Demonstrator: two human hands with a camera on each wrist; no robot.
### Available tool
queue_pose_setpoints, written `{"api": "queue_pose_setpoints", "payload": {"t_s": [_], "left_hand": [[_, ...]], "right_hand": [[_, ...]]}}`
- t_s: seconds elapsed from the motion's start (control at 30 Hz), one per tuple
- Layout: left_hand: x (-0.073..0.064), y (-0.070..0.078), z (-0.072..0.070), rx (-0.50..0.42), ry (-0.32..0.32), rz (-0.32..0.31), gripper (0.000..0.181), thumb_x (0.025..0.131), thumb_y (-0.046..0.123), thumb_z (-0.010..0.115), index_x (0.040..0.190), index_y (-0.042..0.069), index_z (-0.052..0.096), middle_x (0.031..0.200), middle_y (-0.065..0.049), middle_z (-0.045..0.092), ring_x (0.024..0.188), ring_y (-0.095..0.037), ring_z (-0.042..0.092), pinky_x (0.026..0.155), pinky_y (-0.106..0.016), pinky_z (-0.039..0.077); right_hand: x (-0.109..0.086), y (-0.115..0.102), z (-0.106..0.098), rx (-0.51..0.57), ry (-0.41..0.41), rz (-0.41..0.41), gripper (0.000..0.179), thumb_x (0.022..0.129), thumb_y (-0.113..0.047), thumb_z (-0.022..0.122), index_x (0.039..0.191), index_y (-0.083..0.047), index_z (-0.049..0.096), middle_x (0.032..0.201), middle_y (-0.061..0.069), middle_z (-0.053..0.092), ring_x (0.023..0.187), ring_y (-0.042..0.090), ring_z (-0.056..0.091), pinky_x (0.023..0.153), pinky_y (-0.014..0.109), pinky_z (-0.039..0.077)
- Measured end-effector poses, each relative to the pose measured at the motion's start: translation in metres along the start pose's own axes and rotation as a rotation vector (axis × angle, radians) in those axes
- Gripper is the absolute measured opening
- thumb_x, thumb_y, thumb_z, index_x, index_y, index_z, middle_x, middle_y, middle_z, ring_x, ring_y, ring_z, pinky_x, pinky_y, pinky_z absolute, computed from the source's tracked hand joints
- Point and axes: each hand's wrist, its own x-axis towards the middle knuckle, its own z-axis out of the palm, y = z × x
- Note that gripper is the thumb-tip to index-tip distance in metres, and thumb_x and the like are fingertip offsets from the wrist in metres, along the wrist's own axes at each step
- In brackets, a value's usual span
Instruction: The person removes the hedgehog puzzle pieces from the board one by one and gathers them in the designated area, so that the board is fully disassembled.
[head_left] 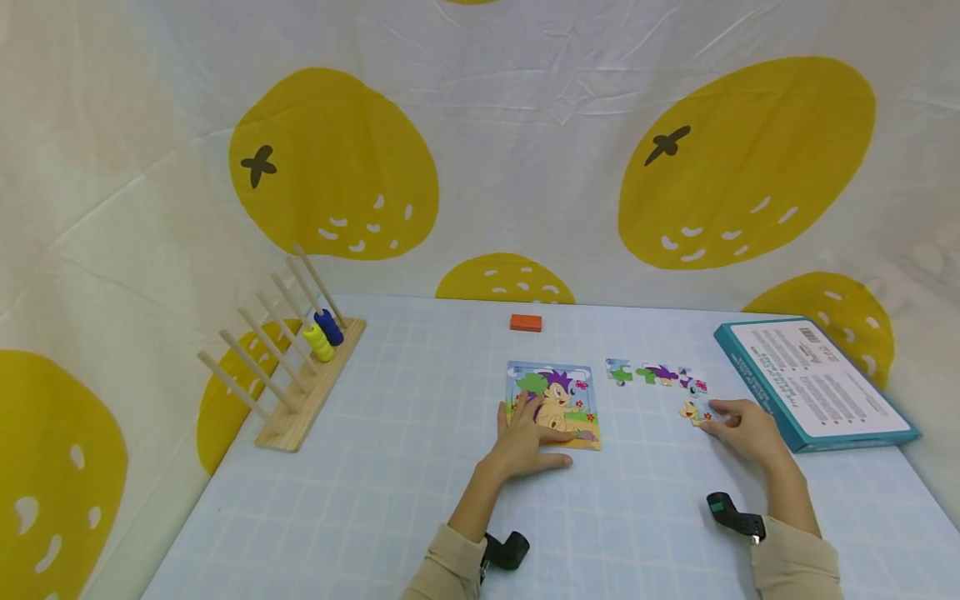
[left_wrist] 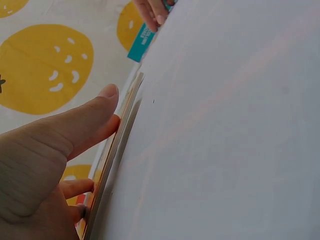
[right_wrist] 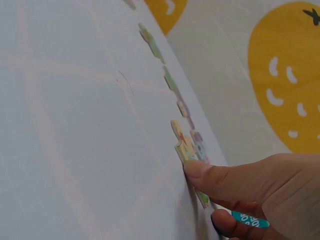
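A square jigsaw board [head_left: 589, 408] with a purple-haired hedgehog picture lies flat on the table. My left hand [head_left: 519, 442] rests on it with fingers spread over the lower left of the picture. In the left wrist view, the fingertips meet the board's face near its thin edge [left_wrist: 111, 155]. To the right, my right hand [head_left: 750, 432] pinches a small puzzle piece [head_left: 692, 412] between thumb and fingers; its yellow and green printing shows in the right wrist view [right_wrist: 186, 150]. Just beyond lie loose puzzle pieces: a green one [head_left: 619, 371], a green-purple one [head_left: 657, 374] and another [head_left: 693, 383].
A teal-edged box [head_left: 825, 383] lies at the right, close beyond my right hand. An orange block [head_left: 526, 322] sits near the back edge. At the left stands a wooden peg rack [head_left: 300, 408] with yellow rings [head_left: 318, 342] and blue rings [head_left: 328, 327].
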Motion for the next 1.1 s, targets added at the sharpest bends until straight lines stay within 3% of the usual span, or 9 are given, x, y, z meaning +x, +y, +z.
{"api": "queue_pose_setpoints", "payload": {"t_s": [0.13,0.33,1.1], "left_hand": [[0.0,0.0,0.0,-0.001,0.001,0.001,0.041,0.079,0.054,0.068,0.115,0.036,0.068,0.15,-0.012,0.032,0.142,-0.038,0.009,0.106,-0.068,0.004],[0.0,0.0,-0.001,-0.003,0.001,-0.003,0.041,0.079,0.054,0.067,0.115,0.036,0.068,0.15,-0.012,0.031,0.142,-0.037,0.009,0.106,-0.067,0.004],[-0.001,0.0,0.0,0.0,0.013,0.002,0.041,0.079,0.053,0.068,0.115,0.035,0.068,0.149,-0.012,0.033,0.142,-0.038,0.011,0.105,-0.068,0.005]], "right_hand": [[0.001,0.001,-0.001,-0.027,-0.007,-0.051,0.053,0.086,-0.022,0.067,0.125,0.01,0.052,0.088,0.014,0.049,0.08,0.026,0.044,0.059,0.031,0.033],[0.004,0.002,-0.001,-0.053,0.0,-0.085,0.046,0.087,-0.015,0.063,0.125,0.01,0.053,0.095,0.021,0.051,0.079,0.026,0.046,0.059,0.03,0.037],[0.016,0.009,0.002,-0.058,0.06,-0.067,0.049,0.089,-0.028,0.063,0.122,0.008,0.056,0.105,0.028,0.052,0.086,0.033,0.045,0.064,0.035,0.037]]}}
